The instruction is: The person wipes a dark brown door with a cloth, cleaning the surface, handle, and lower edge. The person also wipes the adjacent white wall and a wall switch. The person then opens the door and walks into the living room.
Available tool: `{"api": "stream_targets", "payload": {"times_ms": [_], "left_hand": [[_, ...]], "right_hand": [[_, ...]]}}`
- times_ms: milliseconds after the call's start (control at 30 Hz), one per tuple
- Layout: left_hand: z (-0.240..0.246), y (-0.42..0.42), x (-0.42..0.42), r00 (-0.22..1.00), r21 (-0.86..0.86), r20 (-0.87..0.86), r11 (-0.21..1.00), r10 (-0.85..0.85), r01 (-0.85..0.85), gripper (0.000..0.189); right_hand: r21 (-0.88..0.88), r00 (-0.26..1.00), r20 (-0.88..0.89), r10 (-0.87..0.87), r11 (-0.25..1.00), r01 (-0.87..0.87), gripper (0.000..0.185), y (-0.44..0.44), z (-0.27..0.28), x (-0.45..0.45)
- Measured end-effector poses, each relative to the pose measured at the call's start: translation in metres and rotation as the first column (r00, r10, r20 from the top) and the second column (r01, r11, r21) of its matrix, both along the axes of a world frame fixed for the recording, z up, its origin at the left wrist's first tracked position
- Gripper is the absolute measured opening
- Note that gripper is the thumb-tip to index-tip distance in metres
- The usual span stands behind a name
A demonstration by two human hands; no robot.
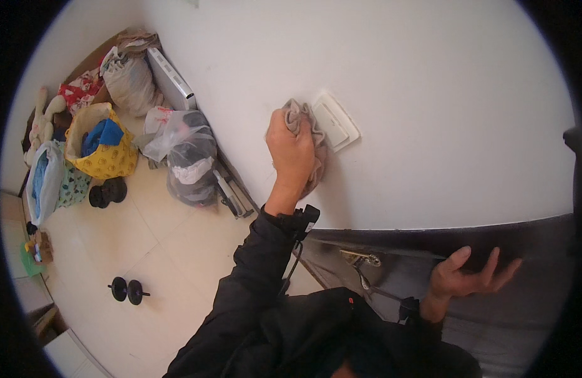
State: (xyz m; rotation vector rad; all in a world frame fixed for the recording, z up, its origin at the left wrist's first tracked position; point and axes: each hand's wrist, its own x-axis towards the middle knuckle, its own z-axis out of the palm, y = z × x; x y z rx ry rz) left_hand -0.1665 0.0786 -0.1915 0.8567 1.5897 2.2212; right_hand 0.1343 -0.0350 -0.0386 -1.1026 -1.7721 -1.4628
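Note:
My left hand (291,149) is closed on a crumpled grey-brown cloth (314,163) and holds it against the white wall (413,118). Right beside the cloth is a white wall switch (335,124) with a square plate; faint smudges show on the wall around it. My right hand (470,279) is lower and to the right, its fingers spread and holding nothing, in front of a dark brown door (399,274). A black device is strapped at each wrist, over black sleeves.
A brass-coloured door handle (361,258) is between my arms. On the tiled floor at left stand a yellow fabric basket (104,158), a clear plastic bag of clothes (191,175), a white bag (130,87) and a black dumbbell (128,290). A plush rabbit (45,118) lies near the corner.

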Motion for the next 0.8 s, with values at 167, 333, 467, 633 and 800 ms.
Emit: {"api": "stream_targets", "payload": {"times_ms": [167,333,467,633,800], "left_hand": [[-0.002,-0.031,0.042,0.995,-0.016,-0.058,0.996,-0.087,0.086,0.015],[-0.001,-0.014,0.023,0.994,-0.049,0.103,0.997,-0.045,0.051,0.017],[-0.004,-0.021,0.032,0.988,-0.258,0.05,0.953,-0.148,0.156,0.01],[-0.026,-0.042,0.072,0.991,-0.106,-0.102,0.992,-0.085,0.074,0.01],[-0.014,-0.039,0.037,0.916,-0.125,0.335,0.953,-0.221,0.275,0.009]], "right_hand": [[0.031,0.999,-0.012,0.053,0.998,-0.052,0.051,0.007,0.0,0.0],[0.029,1.0,-0.002,0.009,1.0,-0.009,0.051,0.003,0.001,-0.001],[0.07,0.998,0.013,0.059,0.996,-0.06,0.045,0.005,0.002,-0.005],[0.017,0.997,-0.035,0.073,0.997,-0.073,0.051,0.006,0.002,-0.006],[0.039,0.999,0.006,0.051,0.998,-0.051,0.046,0.002,0.001,-0.003]]}}
